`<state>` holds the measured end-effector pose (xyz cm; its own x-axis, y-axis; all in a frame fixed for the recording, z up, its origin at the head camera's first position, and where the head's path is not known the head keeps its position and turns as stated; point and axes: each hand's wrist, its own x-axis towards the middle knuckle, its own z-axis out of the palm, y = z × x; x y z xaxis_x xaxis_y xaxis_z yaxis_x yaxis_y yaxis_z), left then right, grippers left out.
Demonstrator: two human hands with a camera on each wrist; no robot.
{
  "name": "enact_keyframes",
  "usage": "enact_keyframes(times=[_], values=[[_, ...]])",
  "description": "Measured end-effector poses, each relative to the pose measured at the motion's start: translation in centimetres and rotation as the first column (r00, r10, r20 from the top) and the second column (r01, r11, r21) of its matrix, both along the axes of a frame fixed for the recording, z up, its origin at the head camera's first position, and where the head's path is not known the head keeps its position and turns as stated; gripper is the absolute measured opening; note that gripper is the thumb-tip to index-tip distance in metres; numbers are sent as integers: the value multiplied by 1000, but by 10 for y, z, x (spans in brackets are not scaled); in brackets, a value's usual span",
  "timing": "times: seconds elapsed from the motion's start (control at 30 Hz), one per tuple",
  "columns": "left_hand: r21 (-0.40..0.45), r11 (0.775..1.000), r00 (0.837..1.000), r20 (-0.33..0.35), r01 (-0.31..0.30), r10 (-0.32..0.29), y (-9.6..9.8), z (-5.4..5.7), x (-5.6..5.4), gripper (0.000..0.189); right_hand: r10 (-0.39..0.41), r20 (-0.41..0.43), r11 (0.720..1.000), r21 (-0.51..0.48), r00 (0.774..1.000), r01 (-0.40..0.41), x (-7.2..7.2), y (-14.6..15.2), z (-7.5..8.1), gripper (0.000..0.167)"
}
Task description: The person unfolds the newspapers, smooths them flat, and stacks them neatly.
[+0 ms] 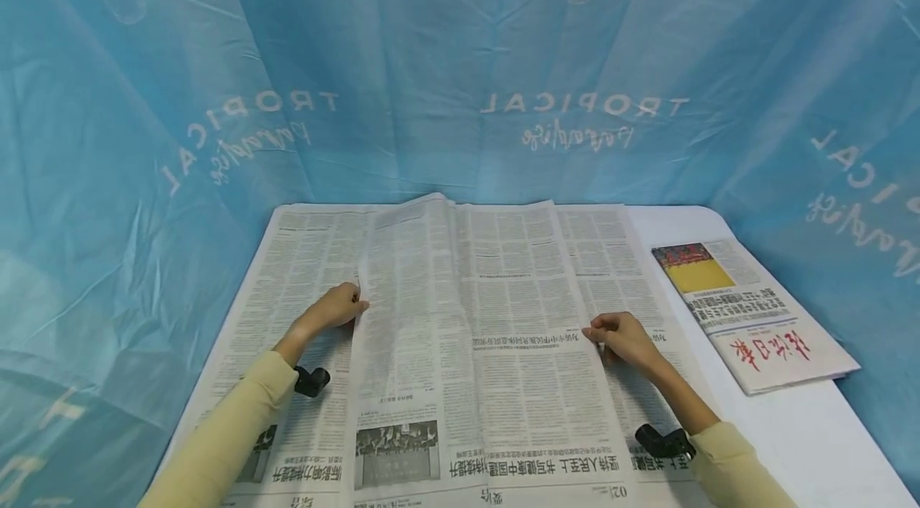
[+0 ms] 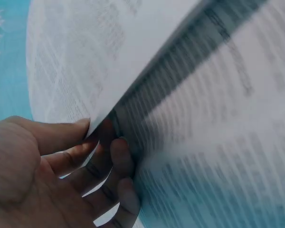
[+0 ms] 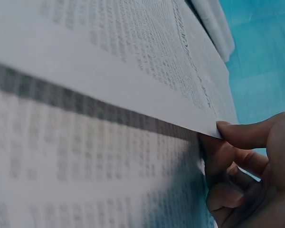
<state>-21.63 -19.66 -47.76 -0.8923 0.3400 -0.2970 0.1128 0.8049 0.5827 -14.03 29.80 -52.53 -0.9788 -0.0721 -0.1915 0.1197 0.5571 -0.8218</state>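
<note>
A newspaper sheet [image 1: 532, 380] with a crease down its middle lies over a wider spread newspaper [image 1: 309, 404] on the table. My left hand [image 1: 332, 308] pinches the upper sheet's left edge between thumb and fingers. On the opposite side, my right hand [image 1: 624, 342] pinches its right edge. In the left wrist view the thumb [image 2: 69, 135] lies on top of the paper, with the fingers under it. The right wrist view likewise has the thumb [image 3: 247, 135] above the raised edge and curled fingers below. Shadow falls between the lifted edges and the print underneath.
A folded newspaper [image 1: 762, 324] with red lettering and a yellow picture lies on the white table [image 1: 791, 432] at the right. A blue printed curtain [image 1: 446, 69] hangs behind the table and along both sides. Each wrist carries a small black camera [image 1: 312, 382].
</note>
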Motion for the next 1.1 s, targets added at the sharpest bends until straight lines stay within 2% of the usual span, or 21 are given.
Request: enact_keyframes(times=[0.2,0.3,0.33,0.43,0.53,0.57,0.7,0.83,1.1], values=[[-23,1000,1000,-9,-9,9,-16,-2,-1,35,-11,-14,998,63,1000,12,-1,8,4,28],[-28,1000,1000,-15,6,-6,-31,-11,-8,37,-31,-3,996,86,1000,31,-2,11,4,28],[-14,999,999,-34,32,-33,-40,-20,-14,39,-32,2,995,92,999,32,-2,12,4,28],[-41,998,999,-25,42,-43,-53,-27,-18,41,-52,-7,991,125,999,52,-2,18,4,28],[-61,998,1000,-5,-1,1,-58,-22,-13,39,-76,-20,984,163,997,78,-2,24,3,30],[-98,995,999,10,-33,34,-55,-13,-7,37,-81,-25,981,176,996,84,-2,27,3,32],[-160,983,995,-26,-94,91,-58,-2,2,35,-98,-28,976,194,995,101,0,36,3,33],[-164,976,989,-65,-144,135,-65,-4,2,39,-101,-56,973,203,993,111,2,44,3,30],[-143,958,968,-68,-248,240,-87,-4,-1,42,-112,-111,959,250,987,137,6,62,2,28]])
